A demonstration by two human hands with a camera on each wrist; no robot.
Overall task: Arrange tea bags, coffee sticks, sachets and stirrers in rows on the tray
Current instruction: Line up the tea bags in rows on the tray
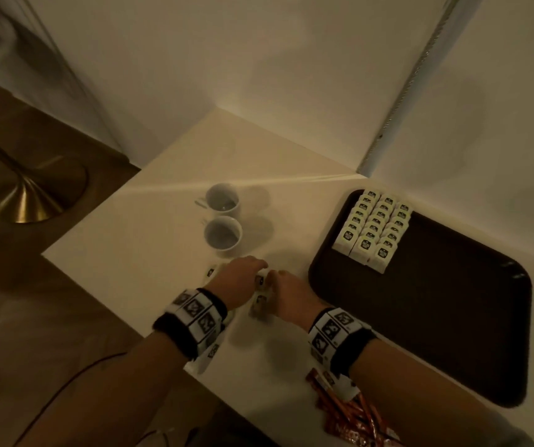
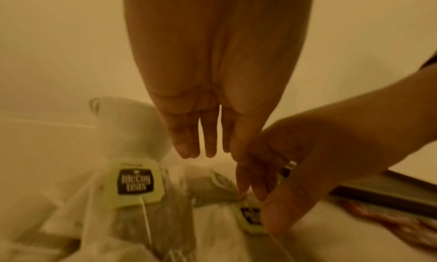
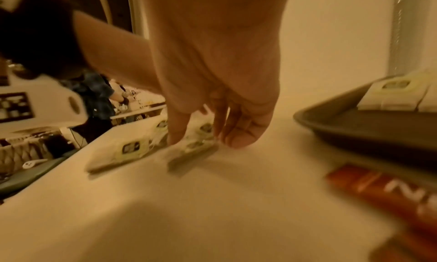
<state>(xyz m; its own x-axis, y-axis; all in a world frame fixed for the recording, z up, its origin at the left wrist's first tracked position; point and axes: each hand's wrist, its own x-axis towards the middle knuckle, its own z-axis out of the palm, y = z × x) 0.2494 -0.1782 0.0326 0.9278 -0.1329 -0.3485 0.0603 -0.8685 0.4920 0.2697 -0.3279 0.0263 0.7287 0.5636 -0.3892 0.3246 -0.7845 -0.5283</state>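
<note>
The loose tea bags (image 1: 261, 295) lie on the white table (image 1: 149, 240) btwn the two hands, just left of the dark tray (image 1: 452, 317), which already has three rows of tea bags (image 1: 373, 232) at its far left corner; the left hand (image 1: 240, 279) reaches w/ straight, relaxed fingers and holds nothing, and the right hand (image 1: 288, 290) pinches one tea bag w/ thumb and fingertips. They look very light, soft and thin, so prob. best picked up by the stiff paper tag or the edge, w/ a gentle pinch. One tag (image 2: 134, 182) seems to read "McCoy teas", and the red coffee sticks (image 1: 349, 411) near the right arm show a big "N" but the rest is too blurry.
</note>
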